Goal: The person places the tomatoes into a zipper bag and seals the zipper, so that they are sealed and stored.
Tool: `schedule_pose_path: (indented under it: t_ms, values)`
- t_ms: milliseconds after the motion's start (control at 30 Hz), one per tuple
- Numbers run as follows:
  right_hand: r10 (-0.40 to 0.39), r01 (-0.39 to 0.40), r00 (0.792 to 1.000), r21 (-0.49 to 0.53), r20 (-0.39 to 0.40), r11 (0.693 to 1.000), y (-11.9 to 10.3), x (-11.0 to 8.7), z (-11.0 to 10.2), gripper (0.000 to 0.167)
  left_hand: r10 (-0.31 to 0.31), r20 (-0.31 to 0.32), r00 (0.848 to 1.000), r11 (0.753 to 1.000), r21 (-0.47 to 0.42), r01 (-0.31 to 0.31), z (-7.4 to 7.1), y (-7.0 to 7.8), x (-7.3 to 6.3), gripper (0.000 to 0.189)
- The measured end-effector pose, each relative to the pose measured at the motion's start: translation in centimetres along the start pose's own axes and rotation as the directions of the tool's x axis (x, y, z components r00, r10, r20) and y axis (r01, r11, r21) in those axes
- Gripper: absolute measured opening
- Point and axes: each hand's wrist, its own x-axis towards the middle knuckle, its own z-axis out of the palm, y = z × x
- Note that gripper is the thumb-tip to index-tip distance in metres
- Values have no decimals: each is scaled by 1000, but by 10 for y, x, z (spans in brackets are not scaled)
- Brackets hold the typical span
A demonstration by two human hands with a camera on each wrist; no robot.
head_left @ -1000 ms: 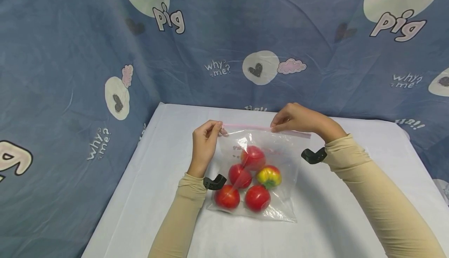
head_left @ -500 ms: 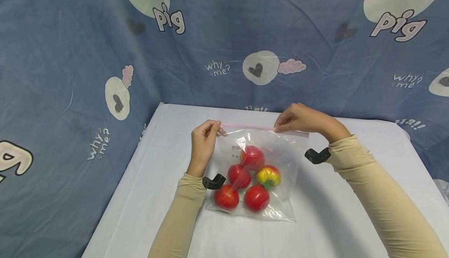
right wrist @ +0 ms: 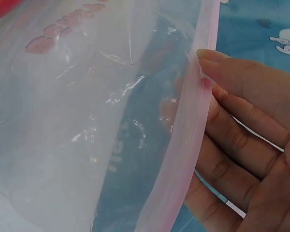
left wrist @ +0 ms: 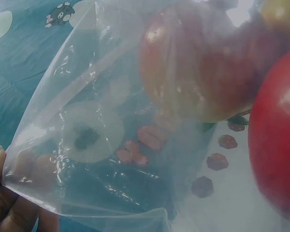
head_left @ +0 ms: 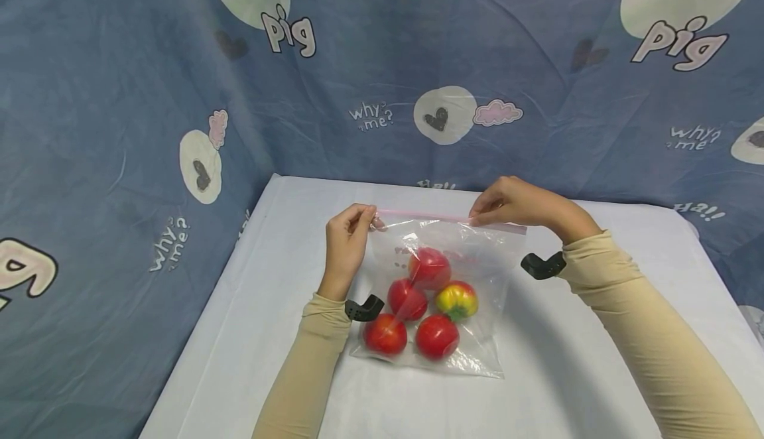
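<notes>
A clear zip bag with a pink closure strip lies on the table, its top edge raised. Inside are several round red fruits and a yellow-red piece with a green end, like a bell pepper. My left hand pinches the bag's top left corner between thumb and fingers; in the left wrist view only the fingertips show. Right of the strip's middle, my right hand pinches the closure. In the right wrist view its thumb presses the strip, with fingers behind the plastic.
The white-covered table extends around the bag. A blue printed curtain hangs behind the table and along its left side. Dark wrist-worn camera mounts stick out near both sleeves.
My right hand has slid a short way right along the pink closure, slowing in the last half second. The bag and my left hand have shifted very slightly left.
</notes>
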Motion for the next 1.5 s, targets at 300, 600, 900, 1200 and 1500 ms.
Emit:
schedule_pose_path:
  t_ms: [300,600,900,1200,1500]
  values:
    - [19,-19,1000,16,7,1000,1,-3,-1,11,-5,2,1000,1000,-6,5,-1,-1,1,21]
    - [54,-55,998,24,17,998,3,-7,-1,14,-21,-1,1000,1000,5,21,-2,0,1,22]
    - [73,-74,997,29,18,997,4,-10,-2,13,-14,-11,1000,1000,5,14,-2,-1,2,23]
    - [66,-67,998,28,10,997,7,-15,-4,13,-23,-18,1000,1000,13,23,-4,-2,3,22]
    - [83,-84,996,60,16,995,12,-20,-5,12,-26,-17,1000,1000,-5,26,-6,-3,4,22]
